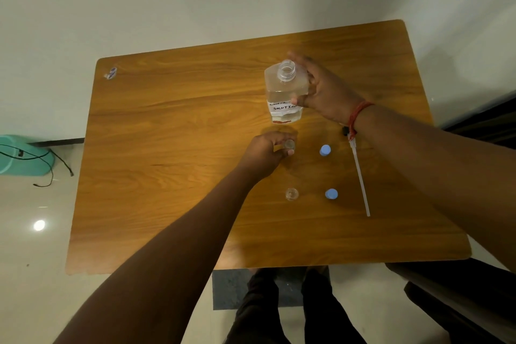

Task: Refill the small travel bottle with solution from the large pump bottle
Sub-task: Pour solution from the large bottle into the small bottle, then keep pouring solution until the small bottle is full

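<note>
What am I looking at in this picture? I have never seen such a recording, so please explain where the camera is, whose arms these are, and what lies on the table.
There is no machine here. A person wears one wide-angle camera on the head, so you look down along their own two arms at a wooden table.

The right hand grips the large clear bottle. Its neck is open, the pump is off, and it holds clear liquid. The pump with its long white tube lies on the table, partly under the right arm.

The left hand pinches a small travel bottle with no cap on it. A second small open bottle stands nearer the person. Two blue caps lie to the right of them.

No liquid is pouring at this moment.
</note>
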Motion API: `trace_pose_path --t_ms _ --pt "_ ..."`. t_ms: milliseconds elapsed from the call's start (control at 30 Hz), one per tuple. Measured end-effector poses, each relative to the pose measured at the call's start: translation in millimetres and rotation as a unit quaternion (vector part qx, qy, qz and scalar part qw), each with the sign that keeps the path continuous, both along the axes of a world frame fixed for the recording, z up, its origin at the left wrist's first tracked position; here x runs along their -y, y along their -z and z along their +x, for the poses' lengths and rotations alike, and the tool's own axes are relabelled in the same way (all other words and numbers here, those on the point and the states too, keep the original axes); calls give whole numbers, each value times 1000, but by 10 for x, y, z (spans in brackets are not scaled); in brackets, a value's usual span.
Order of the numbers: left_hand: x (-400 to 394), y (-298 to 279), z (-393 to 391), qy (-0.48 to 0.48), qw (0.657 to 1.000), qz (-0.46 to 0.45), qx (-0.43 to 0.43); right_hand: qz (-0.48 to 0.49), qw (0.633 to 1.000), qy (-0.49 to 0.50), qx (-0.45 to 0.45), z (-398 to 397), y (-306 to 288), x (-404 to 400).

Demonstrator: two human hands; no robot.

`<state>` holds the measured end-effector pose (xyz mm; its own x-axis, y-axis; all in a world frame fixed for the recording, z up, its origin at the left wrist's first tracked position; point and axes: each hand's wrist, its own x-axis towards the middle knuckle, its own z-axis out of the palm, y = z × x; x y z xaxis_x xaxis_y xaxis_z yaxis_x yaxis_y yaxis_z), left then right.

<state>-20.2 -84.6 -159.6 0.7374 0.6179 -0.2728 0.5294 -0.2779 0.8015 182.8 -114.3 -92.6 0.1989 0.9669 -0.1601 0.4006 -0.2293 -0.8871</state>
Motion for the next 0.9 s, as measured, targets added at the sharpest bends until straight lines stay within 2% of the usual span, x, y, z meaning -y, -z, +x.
trace_pose_path --t_ms 467,733,900 --pt "-14 5 -103 24 1000 -6 9 -8 1000 3 -24 -9 8 4" --pt "326 -25 -640 -113 982 -136 67 -14 999 38 -32 57 0 188" --pt "646 -10 -879 -64 983 -168 38 -21 999 45 -23 73 42 292"
